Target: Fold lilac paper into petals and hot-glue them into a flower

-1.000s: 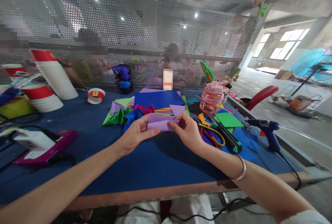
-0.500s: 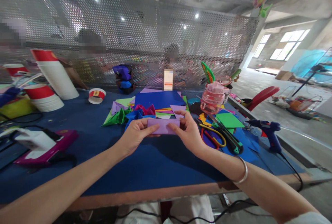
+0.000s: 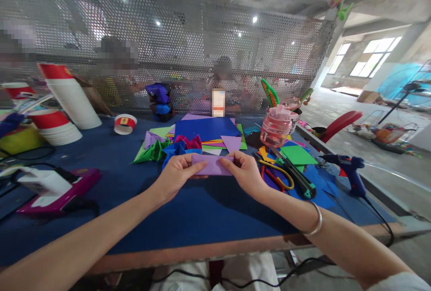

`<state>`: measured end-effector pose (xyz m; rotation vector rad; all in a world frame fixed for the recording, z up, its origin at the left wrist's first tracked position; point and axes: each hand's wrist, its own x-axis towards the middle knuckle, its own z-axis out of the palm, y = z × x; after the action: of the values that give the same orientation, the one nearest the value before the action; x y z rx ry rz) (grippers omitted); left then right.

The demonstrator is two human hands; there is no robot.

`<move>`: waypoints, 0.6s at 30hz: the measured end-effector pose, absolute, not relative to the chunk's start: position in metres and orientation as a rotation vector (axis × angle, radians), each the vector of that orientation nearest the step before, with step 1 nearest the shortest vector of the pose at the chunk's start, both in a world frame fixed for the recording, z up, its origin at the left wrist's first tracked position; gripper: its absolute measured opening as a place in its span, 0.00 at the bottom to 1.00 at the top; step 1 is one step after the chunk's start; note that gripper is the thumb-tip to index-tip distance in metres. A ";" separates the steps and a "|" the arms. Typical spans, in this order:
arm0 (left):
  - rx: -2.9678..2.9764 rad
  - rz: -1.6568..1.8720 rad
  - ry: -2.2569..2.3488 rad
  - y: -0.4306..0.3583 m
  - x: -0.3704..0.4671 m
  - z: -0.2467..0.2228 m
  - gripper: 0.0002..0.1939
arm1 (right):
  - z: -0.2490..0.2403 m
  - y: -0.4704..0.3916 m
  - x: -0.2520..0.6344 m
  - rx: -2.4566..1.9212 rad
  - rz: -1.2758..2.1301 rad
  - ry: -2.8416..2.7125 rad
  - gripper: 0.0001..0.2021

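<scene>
A folded strip of purple paper is held level above the blue tabletop. My left hand pinches its left end, thumb on the near face and fingers behind. At the other end my right hand grips it the same way, its fingers curled behind the paper. Just beyond my hands lie folded paper pieces: a green one, a blue one and a magenta one. A stack of coloured sheets topped by a dark blue sheet lies behind them, with a purple triangle at its right.
On the right are scissors, a utility knife, a pink jar and a glue gun. Paper cups and a magenta power strip stand left. A perforated metal screen rises behind; people sit beyond it.
My right hand's fingers have curled down behind the purple paper, where a forefinger was raised before. The paper stays in nearly the same place.
</scene>
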<state>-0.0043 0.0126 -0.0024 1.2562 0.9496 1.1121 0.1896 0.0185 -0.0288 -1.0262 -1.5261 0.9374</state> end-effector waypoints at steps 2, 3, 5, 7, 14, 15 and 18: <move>1.255 1.107 0.955 0.013 -0.005 -0.003 0.16 | -0.030 0.019 0.190 -1.021 0.934 -1.532 0.19; 1.253 1.104 0.955 0.013 -0.005 -0.003 0.16 | -0.030 0.019 0.190 -1.019 0.929 -1.536 0.19; 1.248 1.100 0.949 0.013 -0.005 -0.004 0.16 | -0.030 0.019 0.190 -1.019 0.918 -1.544 0.19; 1.246 1.096 0.944 0.013 -0.005 -0.004 0.16 | -0.029 0.018 0.190 -1.023 0.906 -1.555 0.18; 1.299 1.073 0.949 0.014 -0.008 -0.006 0.13 | -0.026 0.014 0.189 -1.054 0.838 -1.621 0.16; 1.305 1.065 0.958 0.014 -0.008 -0.006 0.13 | -0.025 0.014 0.189 -1.056 0.832 -1.631 0.16; 1.319 1.043 0.989 0.014 -0.010 -0.006 0.14 | -0.024 0.013 0.189 -1.063 0.813 -1.657 0.15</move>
<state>-0.0096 0.0137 -0.0056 1.3195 0.9888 1.0427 0.1885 0.0126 -0.0239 -1.0634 -1.6574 0.8135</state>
